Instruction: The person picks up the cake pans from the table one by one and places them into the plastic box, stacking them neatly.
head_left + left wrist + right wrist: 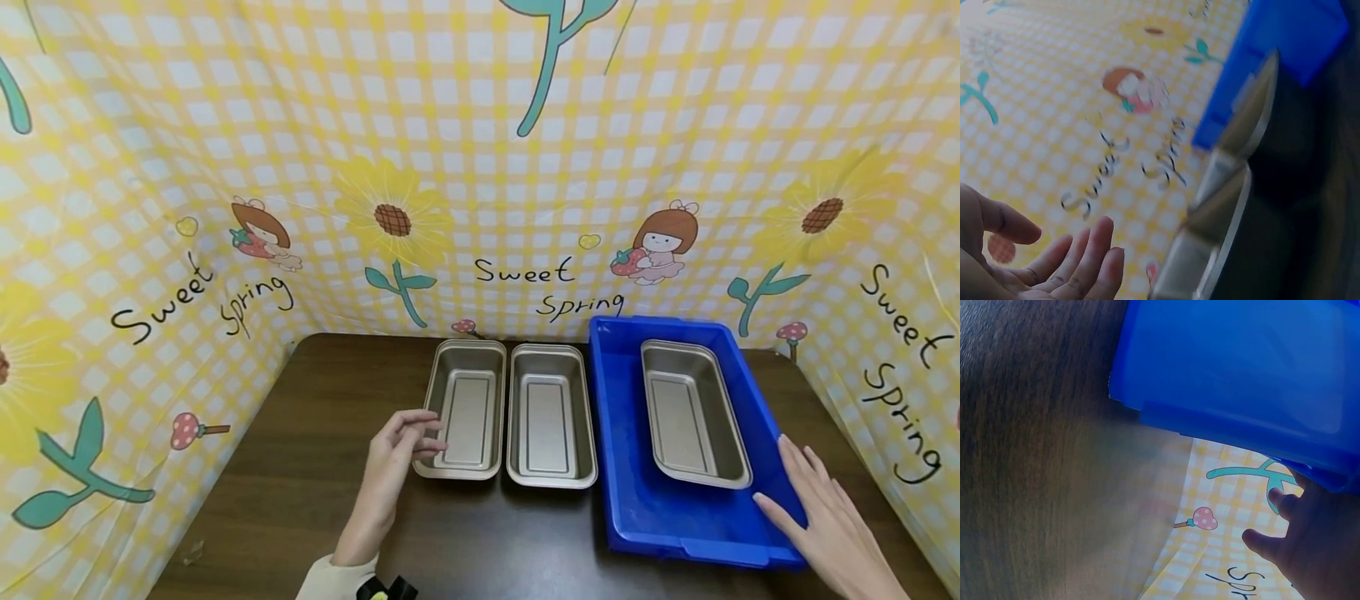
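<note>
Two metal loaf pans stand side by side on the table: a left pan [471, 408] and a middle pan [546, 425]. A third loaf pan [678, 421] lies inside a blue plastic tray [645, 525] to their right. My left hand [390, 467] hovers at the left pan's near left side, fingers loosely bent and holding nothing. In the left wrist view that hand [1066, 269] has its fingers apart from the pans. My right hand [832, 517] is at the tray's right rim with fingers spread; whether it touches the rim, I cannot tell.
The dark wood table [330, 392] carries the pans and tray. A yellow checked cloth [495, 183] with flowers and "Sweet Spring" lettering hangs behind and on both sides. A small clear scrap [193, 552] lies at the table's left front.
</note>
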`<action>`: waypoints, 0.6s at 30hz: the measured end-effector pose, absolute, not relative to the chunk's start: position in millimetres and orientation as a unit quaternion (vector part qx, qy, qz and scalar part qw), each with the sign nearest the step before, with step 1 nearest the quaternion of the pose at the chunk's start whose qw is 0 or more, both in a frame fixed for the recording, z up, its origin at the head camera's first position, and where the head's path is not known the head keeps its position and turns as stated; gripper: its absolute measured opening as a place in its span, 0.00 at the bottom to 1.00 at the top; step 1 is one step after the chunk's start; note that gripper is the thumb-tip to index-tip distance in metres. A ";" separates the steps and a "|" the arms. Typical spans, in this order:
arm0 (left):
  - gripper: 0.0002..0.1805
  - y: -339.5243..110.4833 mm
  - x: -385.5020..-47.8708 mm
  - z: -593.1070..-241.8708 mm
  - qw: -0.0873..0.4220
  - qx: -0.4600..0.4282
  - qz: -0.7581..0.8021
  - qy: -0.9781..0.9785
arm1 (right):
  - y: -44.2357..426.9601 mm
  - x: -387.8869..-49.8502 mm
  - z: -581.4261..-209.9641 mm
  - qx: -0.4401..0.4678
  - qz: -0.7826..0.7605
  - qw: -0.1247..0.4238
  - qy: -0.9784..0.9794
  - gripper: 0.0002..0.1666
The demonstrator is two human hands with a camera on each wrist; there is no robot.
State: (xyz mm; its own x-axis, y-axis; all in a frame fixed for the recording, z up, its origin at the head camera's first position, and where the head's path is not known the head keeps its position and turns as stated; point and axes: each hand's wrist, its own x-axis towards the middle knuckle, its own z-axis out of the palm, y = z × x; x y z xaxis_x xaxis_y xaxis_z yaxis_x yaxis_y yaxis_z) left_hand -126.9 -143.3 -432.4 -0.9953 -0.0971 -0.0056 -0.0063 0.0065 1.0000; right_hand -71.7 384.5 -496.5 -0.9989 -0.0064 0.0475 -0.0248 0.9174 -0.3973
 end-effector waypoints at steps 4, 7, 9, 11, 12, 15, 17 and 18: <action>0.14 -155.6 -130.8 -443.6 0.052 0.071 -0.687 -0.722 | 383.7 -71.3 -495.7 0.008 0.204 0.024 -0.979 0.56; 0.13 -164.1 -131.5 -451.4 0.060 0.085 -0.672 -0.733 | 383.3 -70.3 -496.6 0.008 0.206 0.024 -0.978 0.56; 0.14 -169.4 -132.4 -457.3 0.063 0.089 -0.664 -0.740 | 383.6 -70.7 -496.5 0.007 0.206 0.020 -0.978 0.56; 0.15 -174.0 -132.6 -463.0 0.063 0.093 -0.656 -0.746 | 383.4 -70.6 -496.5 0.008 0.204 0.021 -0.979 0.56; 0.15 -175.9 -132.5 -465.9 0.064 0.097 -0.653 -0.748 | 383.6 -70.9 -496.4 0.009 0.204 0.020 -0.979 0.55; 0.16 -180.0 -131.6 -474.5 0.064 0.107 -0.648 -0.751 | 382.5 -70.0 -495.8 0.011 0.205 0.026 -0.978 0.55; 0.17 -181.4 -130.8 -480.2 0.060 0.110 -0.647 -0.752 | 382.8 -70.4 -494.9 0.010 0.207 0.020 -0.978 0.55; 0.18 -181.8 -130.7 -483.3 0.056 0.109 -0.646 -0.753 | 382.9 -70.6 -494.2 0.009 0.207 0.017 -0.978 0.55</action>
State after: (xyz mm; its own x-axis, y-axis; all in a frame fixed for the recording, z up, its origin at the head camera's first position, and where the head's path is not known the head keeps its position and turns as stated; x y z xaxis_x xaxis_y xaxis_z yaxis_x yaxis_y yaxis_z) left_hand -130.7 -181.8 -483.3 -0.9698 -0.2370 -0.0573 -0.0925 0.1401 0.9858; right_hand -70.6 382.9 -494.2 -0.9992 -0.0098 0.0377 -0.0243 0.9140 -0.4051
